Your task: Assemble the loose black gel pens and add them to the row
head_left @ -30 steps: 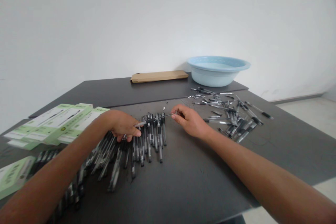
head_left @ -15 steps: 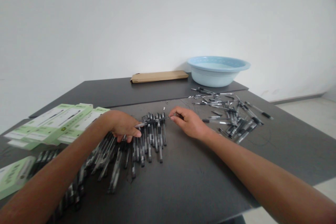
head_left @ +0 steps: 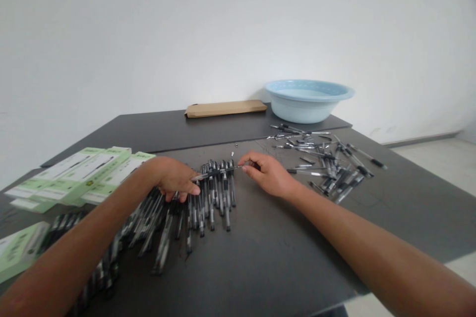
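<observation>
My left hand (head_left: 174, 178) pinches the near end of a black pen (head_left: 217, 172), held level just above a row of pens (head_left: 208, 198) laid side by side on the dark table (head_left: 267, 252). My right hand (head_left: 269, 174) pinches the pen's far end with thumb and forefinger. Both hands are closed on that one pen. More pens run from the row toward the lower left, under my left forearm.
A scattered heap of loose pens and pen parts (head_left: 327, 161) lies to the right. Green and white boxes (head_left: 78, 173) sit at the left. A pale blue basin (head_left: 308, 99) and a flat brown packet (head_left: 225, 108) stand at the back by the wall.
My right hand has slid a little to the left along the pen, toward my left hand. The left hand has stayed put.
</observation>
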{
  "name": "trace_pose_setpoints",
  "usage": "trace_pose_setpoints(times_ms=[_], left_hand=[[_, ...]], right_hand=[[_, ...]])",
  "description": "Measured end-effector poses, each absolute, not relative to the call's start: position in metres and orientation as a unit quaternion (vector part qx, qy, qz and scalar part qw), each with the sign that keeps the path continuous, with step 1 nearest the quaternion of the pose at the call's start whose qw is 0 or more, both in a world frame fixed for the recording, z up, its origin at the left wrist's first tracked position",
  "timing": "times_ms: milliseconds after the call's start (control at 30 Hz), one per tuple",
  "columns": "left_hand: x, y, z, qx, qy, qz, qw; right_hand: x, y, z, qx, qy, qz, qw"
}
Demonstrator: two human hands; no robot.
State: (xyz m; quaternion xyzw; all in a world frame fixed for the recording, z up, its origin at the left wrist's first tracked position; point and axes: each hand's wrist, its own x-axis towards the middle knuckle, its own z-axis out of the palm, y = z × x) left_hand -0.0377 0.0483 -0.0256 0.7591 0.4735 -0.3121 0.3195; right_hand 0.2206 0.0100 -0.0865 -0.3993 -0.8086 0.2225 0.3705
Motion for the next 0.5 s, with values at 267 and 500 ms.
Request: trace_pose_setpoints(times_ms=[267, 500], left_hand=[[-0.0371, 0.0492, -0.0270, 0.753, 0.477, -0.322, 0.319], [-0.0354, 0.0466, -0.0238, 0.758, 0.472, -0.330, 0.306]], right_hand=[[0.2202, 0.0082, -0.0838, -0.402, -0.809, 0.228, 0.364], [0.2215, 0.0089, -0.0854, -0.398, -0.810, 0.229, 0.365]])
